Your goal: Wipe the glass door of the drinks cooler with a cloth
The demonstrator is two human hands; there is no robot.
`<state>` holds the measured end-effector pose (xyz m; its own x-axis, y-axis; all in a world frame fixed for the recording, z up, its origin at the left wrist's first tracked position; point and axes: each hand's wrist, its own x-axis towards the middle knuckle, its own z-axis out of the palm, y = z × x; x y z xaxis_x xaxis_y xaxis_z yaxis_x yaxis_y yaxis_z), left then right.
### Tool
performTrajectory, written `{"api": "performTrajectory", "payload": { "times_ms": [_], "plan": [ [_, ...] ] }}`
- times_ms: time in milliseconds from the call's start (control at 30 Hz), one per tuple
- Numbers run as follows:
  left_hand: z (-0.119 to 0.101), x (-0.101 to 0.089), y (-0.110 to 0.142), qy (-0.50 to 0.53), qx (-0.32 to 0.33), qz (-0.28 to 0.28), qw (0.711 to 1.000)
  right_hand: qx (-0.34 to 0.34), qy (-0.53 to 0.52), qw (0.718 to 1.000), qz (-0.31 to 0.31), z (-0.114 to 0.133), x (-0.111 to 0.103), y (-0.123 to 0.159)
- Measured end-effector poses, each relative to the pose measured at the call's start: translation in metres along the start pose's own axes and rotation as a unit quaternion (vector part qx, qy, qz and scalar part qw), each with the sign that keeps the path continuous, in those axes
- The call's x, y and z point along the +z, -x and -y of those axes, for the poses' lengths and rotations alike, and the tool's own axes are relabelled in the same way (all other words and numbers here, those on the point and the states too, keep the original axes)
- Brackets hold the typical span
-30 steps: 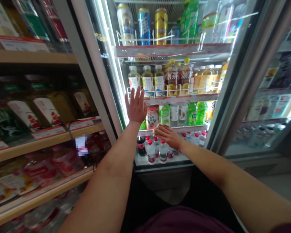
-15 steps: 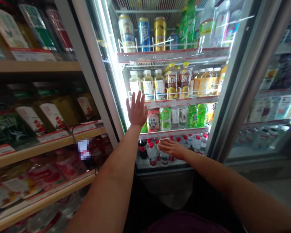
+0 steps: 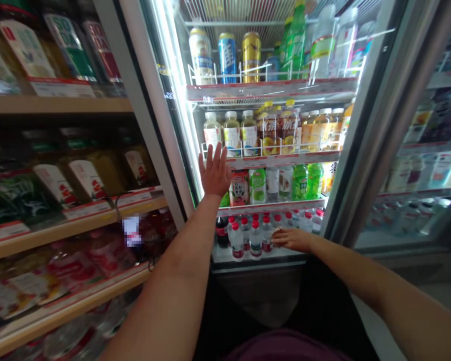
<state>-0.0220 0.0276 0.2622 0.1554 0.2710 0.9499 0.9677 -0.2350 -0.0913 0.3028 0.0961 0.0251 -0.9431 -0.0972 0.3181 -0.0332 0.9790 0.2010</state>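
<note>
A lit drinks cooler stands before me, its glass door (image 3: 261, 266) between my hands and the shelves. My left hand (image 3: 215, 173) lies with fingers spread against the glass, in front of the left end of the middle shelves. Lower and to the right, my right hand (image 3: 295, 239) is held flat with a pale cloth (image 3: 277, 230) under its fingers. It covers part of the bottom row, beside red-capped bottles (image 3: 255, 238). Most of the cloth is hidden by the fingers.
Wooden shelves (image 3: 60, 104) of bottled drinks stand close on my left. Inside the cooler are cans (image 3: 251, 57), tea bottles (image 3: 268, 128) and cartons (image 3: 239, 188). A metal door frame (image 3: 376, 145) and another cooler are on the right. A small blurred screen (image 3: 132, 230) hangs by the left shelves.
My right hand has slid right and slightly down across the glass with the cloth, uncovering bottles behind it. The left hand stays on the glass; the view has shifted slightly.
</note>
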Motion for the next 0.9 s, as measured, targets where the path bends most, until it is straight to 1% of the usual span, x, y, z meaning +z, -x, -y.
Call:
{"api": "performTrajectory", "payload": {
  "times_ms": [133,267,400,500,567,667,733,900],
  "plan": [
    [0.001,0.001,0.0,-0.007,0.006,-0.005,1.0,-0.008,-0.002,1.0,0.009,-0.01,-0.023,0.017],
    [0.001,0.001,0.0,-0.021,0.011,-0.01,1.0,-0.05,0.002,0.999,0.017,-0.021,-0.06,0.025],
    [-0.001,-0.001,0.0,-0.008,0.002,-0.006,1.0,-0.027,0.031,0.999,0.006,-0.031,-0.102,0.027],
    [-0.002,-0.002,0.0,-0.003,-0.004,-0.005,1.0,-0.018,0.083,0.996,-0.005,-0.038,-0.134,0.027],
    [-0.002,-0.002,0.0,-0.002,-0.007,-0.003,1.0,0.001,0.12,0.993,-0.011,-0.042,-0.155,0.026],
    [-0.002,-0.002,0.0,-0.015,-0.002,-0.006,1.0,0.028,0.181,0.983,-0.022,-0.046,-0.186,0.023],
    [-0.001,-0.001,0.001,-0.026,0.005,-0.014,1.0,0.037,0.228,0.972,-0.041,-0.047,-0.204,0.018],
    [0.0,0.001,0.001,-0.028,0.01,-0.025,0.999,0.093,0.32,0.934,-0.129,-0.055,-0.237,0.004]
  ]
}}
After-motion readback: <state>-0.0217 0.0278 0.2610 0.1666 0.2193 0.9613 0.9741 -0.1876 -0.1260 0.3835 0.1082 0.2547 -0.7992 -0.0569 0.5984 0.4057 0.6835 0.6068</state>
